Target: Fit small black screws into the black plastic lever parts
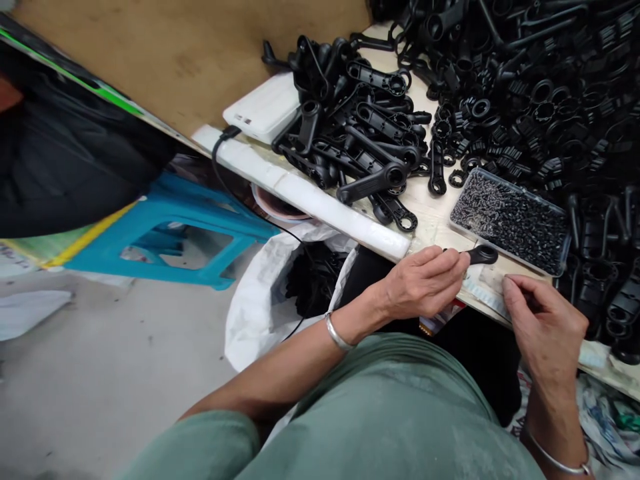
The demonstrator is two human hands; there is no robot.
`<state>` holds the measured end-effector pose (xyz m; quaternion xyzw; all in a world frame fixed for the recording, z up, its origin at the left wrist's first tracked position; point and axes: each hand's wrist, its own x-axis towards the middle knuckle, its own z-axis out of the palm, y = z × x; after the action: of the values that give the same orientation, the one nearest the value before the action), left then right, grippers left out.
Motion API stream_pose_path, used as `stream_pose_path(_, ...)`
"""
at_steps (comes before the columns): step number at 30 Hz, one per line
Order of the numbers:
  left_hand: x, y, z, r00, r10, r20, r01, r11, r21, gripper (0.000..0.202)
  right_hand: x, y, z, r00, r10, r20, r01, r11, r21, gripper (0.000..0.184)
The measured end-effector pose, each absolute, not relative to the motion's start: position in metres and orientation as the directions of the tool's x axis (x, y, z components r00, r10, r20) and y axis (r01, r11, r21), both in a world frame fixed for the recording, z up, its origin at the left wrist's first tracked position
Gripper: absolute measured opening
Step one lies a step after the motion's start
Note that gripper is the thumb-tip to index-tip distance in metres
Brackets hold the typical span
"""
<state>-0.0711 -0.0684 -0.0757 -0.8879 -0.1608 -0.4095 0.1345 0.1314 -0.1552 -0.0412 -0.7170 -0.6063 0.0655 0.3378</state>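
My left hand [425, 280] is closed on a black plastic crank-like arm [483, 255], whose rounded end sticks out past the fingertips. To its right, at the table's front edge, my right hand [543, 320] has thumb and forefinger pressed together; anything between them is too small to make out. Just beyond both hands lies a clear plastic box [453, 220] of tiny dark metal pieces [510, 213], perhaps screws. Left of the box rests a heap of similar black arms [370, 180], some with toothed ring ends.
Black rings and other parts [530, 100] are piled at the back right. A white power bank [263, 107] with a cable [215, 157] sits near the table edge. Below stand a white sack [255, 313] of black parts and a blue stool [200, 213].
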Motion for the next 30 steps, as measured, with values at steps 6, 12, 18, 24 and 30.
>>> stream_pose_path(6,-0.074,-0.069,-0.075,0.566,0.261,0.782,0.370,-0.928,0.041,0.016,0.134,-0.156,-0.044,0.247,0.918,0.310,0.822,-0.029,-0.568,0.020)
stream_pose_path(12,-0.075,-0.073,-0.068,0.432,0.392,0.812,0.389,-0.894,0.225,0.013,0.134,-0.156,-0.044,0.240,0.915,0.324,0.827,-0.018,-0.562,0.020)
stream_pose_path(18,-0.076,-0.076,-0.065,0.378,0.485,0.789,0.448,-0.841,0.303,0.018,0.124,-0.147,-0.039,0.080,0.910,0.407,0.871,0.135,-0.472,0.013)
stream_pose_path(24,-0.085,-0.080,-0.060,0.379,0.556,0.740,0.533,-0.784,0.316,0.026,0.105,-0.125,-0.038,-0.170,0.924,0.342,0.913,0.278,-0.298,0.024)
stream_pose_path(30,-0.095,-0.078,-0.053,0.408,0.603,0.685,0.557,-0.759,0.337,0.025,0.099,-0.111,-0.038,-0.171,0.954,0.244,0.954,0.223,-0.202,0.027)
